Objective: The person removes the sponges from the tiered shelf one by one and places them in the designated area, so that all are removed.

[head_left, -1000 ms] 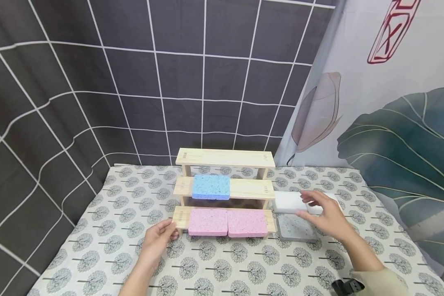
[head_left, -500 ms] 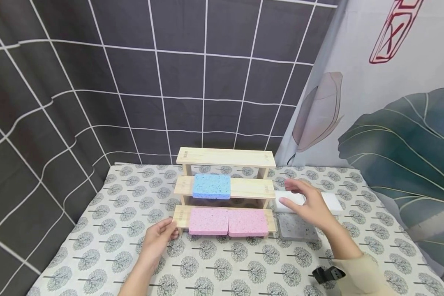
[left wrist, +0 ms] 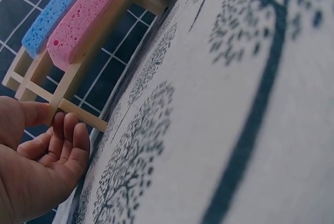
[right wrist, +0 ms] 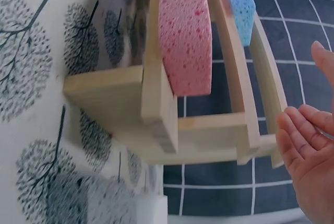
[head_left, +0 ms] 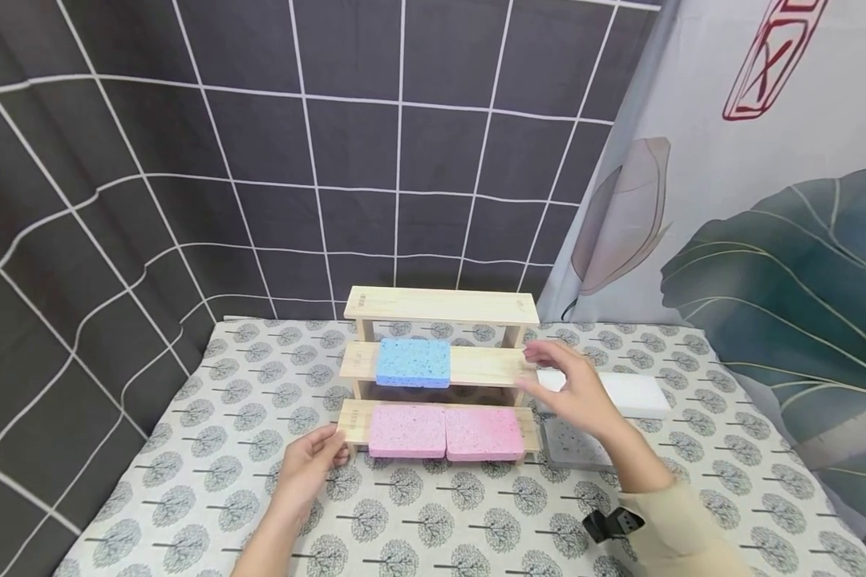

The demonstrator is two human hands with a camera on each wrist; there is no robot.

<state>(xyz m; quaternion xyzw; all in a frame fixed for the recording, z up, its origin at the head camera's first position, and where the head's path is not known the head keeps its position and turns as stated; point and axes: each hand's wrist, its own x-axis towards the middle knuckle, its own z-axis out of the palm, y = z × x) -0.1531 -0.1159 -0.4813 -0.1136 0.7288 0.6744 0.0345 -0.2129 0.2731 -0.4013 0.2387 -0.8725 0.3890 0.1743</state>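
Note:
A three-tier wooden rack [head_left: 440, 303] stands on the table. Its bottom shelf bears two pink sponges, the left pink sponge [head_left: 407, 431] right beside the right pink sponge [head_left: 484, 433]. On the middle shelf, left of centre, lies a blue sponge [head_left: 413, 362]; the top shelf is bare. My left hand [head_left: 306, 465] pinches the left end of the bottom shelf, thumb above and curled fingers [left wrist: 69, 135] below. With thumb and fingers spread apart and nothing between them, my right hand [head_left: 577, 393] is at the right end of the middle shelf, its fingertips overlapping the wood.
Right of the rack lie white foam-like blocks [head_left: 638, 393] and, nearer me, a grey speckled sponge [head_left: 572, 442], both partly behind my right hand and forearm. A tree-print cloth [head_left: 433, 525] covers the table. Dark grid curtain [head_left: 346, 144] hangs behind.
My right hand has moved left from over the white blocks and grey sponge to the middle shelf's right end. My left hand keeps its grip on the bottom shelf; the sponges have not moved.

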